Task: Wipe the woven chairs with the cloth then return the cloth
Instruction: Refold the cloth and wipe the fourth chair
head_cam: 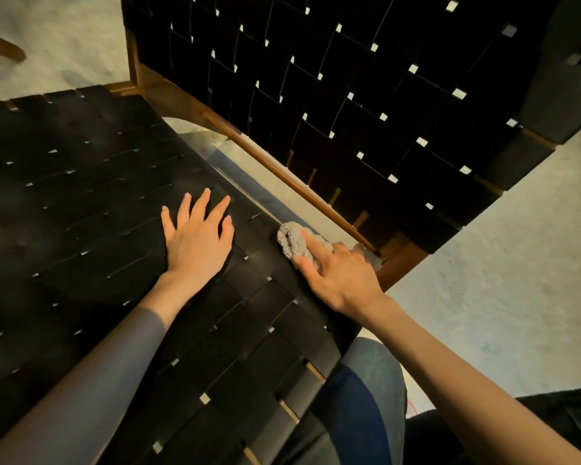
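A dark chair with black woven straps and a brown wooden frame [188, 105] fills most of the frame, its seat at left and centre, its backrest rising at upper right. The left hand [197, 241] lies flat on the seat at centre, fingers straight and spread apart. Just to its right, the right hand [337, 275] presses a small grey fluffy cloth [294, 243] against the seat's rear edge, forefinger stretched over it, thumb at its near side. Pale floor [503, 263] shows beyond.
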